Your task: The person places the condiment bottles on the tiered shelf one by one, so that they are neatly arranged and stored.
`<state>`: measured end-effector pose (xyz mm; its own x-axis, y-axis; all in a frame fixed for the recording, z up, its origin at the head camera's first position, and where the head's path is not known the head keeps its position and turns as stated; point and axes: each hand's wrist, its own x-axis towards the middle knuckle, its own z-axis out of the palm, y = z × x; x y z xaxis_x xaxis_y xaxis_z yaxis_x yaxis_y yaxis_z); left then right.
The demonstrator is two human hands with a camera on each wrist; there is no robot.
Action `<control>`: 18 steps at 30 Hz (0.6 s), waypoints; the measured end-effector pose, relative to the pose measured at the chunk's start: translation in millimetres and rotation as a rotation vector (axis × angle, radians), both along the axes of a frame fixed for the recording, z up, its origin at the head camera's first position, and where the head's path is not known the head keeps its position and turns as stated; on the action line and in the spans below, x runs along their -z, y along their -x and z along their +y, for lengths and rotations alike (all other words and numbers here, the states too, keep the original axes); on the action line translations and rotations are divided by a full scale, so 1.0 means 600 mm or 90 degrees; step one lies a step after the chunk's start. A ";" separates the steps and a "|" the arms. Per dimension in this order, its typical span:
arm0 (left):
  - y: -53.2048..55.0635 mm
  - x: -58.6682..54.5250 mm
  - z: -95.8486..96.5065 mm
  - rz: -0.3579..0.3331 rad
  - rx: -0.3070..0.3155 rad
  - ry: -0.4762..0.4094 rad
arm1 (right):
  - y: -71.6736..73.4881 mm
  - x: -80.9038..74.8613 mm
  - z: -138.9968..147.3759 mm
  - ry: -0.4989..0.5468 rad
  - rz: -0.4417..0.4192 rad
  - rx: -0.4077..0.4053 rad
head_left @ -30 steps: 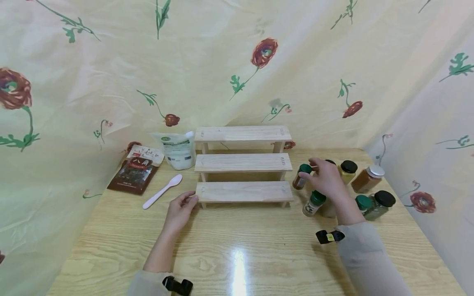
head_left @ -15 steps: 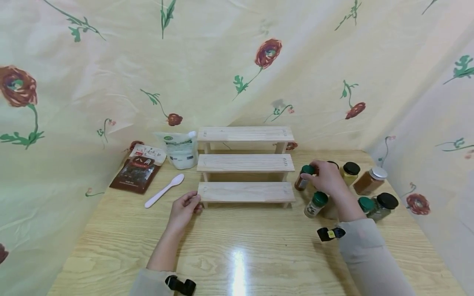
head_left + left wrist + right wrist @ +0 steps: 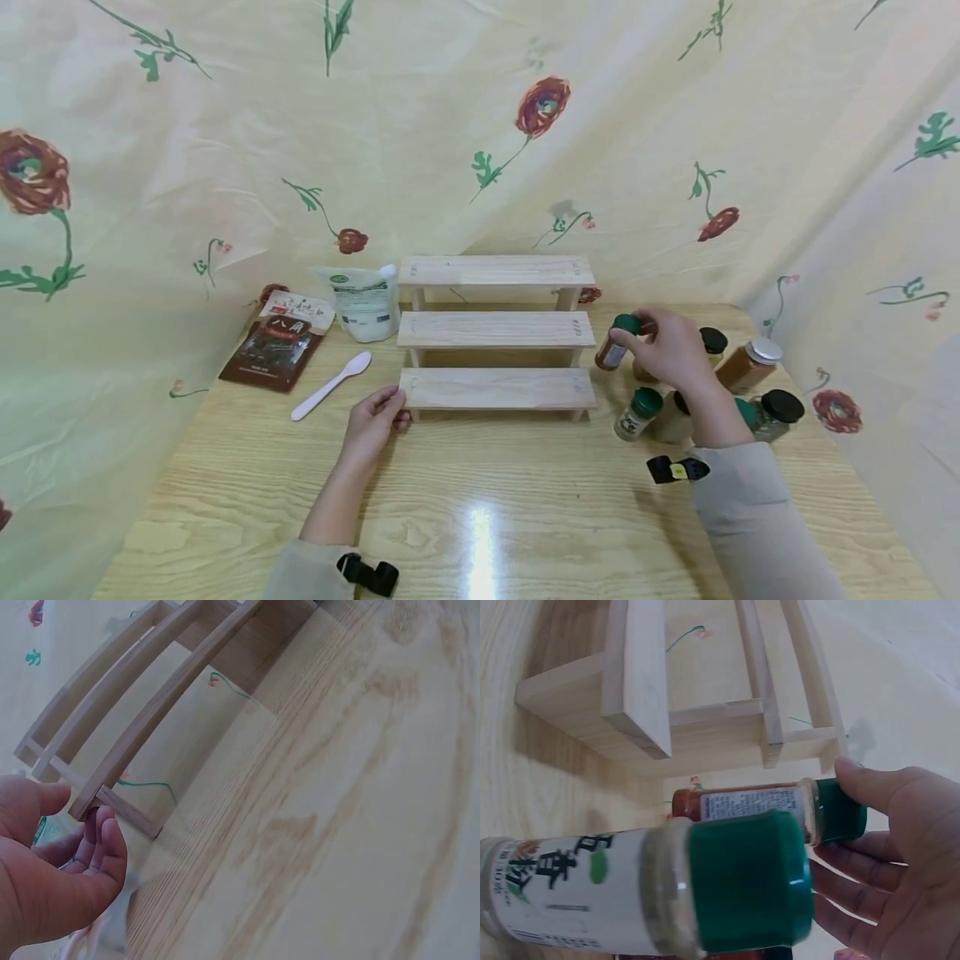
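My right hand (image 3: 670,343) pinches the green cap of a small spice jar (image 3: 612,353) with reddish-brown contents. In the right wrist view the thumb and fingers are around this cap, and the spice jar (image 3: 750,804) leans beside the wooden rack. A second green-capped jar (image 3: 637,414) with a white label stands just in front, large in the right wrist view. My left hand (image 3: 372,423) holds the left end of the lowest step of the three-step wooden rack (image 3: 497,388). In the left wrist view, curled fingers (image 3: 111,844) reach under that step's end.
Right of the rack stand several more jars, among them a silver-lidded jar (image 3: 750,364) and a black-lidded jar (image 3: 777,413). On the left lie a brown spice packet (image 3: 276,342) and a white spoon (image 3: 332,387), near a standing white pouch (image 3: 362,305). Floral cloth (image 3: 420,125) hangs behind.
My right hand has closed its fingers on the green cap and raised the jar slightly, tilting it. Another jar behind it has come into view. My left hand stays at the rack's end.
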<state>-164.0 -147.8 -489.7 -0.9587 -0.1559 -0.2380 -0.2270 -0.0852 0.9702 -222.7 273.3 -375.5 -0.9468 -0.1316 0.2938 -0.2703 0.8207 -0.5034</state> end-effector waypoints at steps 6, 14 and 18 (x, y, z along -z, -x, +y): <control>0.003 0.002 0.002 0.007 0.005 -0.012 | -0.002 -0.017 -0.007 0.046 0.011 0.013; 0.004 0.003 0.000 0.004 0.015 -0.015 | 0.006 -0.030 -0.018 0.087 0.077 0.021; 0.004 0.002 -0.001 0.001 0.017 -0.012 | 0.009 -0.042 -0.023 0.099 0.096 0.029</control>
